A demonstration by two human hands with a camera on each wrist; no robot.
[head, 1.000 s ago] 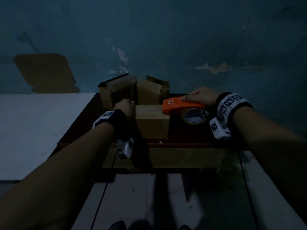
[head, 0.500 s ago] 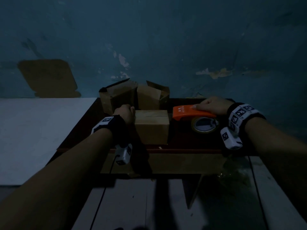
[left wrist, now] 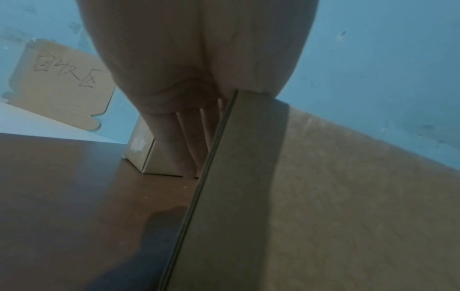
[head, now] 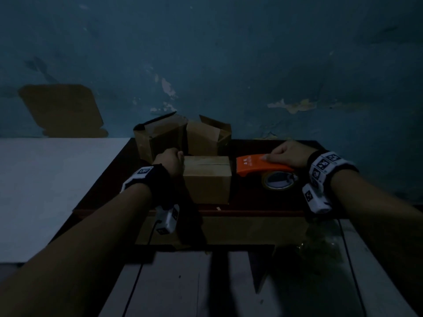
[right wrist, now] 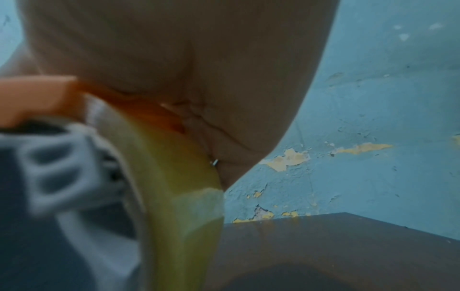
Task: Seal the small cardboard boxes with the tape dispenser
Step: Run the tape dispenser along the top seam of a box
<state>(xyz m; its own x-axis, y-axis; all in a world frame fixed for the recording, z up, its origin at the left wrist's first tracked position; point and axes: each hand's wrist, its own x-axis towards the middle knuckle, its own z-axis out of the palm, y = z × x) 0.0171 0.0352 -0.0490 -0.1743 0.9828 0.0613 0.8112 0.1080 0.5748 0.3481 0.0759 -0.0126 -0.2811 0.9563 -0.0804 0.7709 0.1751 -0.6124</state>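
A closed cardboard box (head: 207, 178) sits on the dark wooden table (head: 263, 202), near its front edge. The left hand (head: 169, 162) presses against the box's left side, fingers (left wrist: 196, 137) straight and close together along the cardboard. Just right of the box, apart from it, the right hand (head: 287, 156) grips the orange tape dispenser (head: 258, 164), fingers wrapped over its top. Two open-flapped boxes (head: 183, 136) stand directly behind the closed box, against the blue wall (head: 229, 53).
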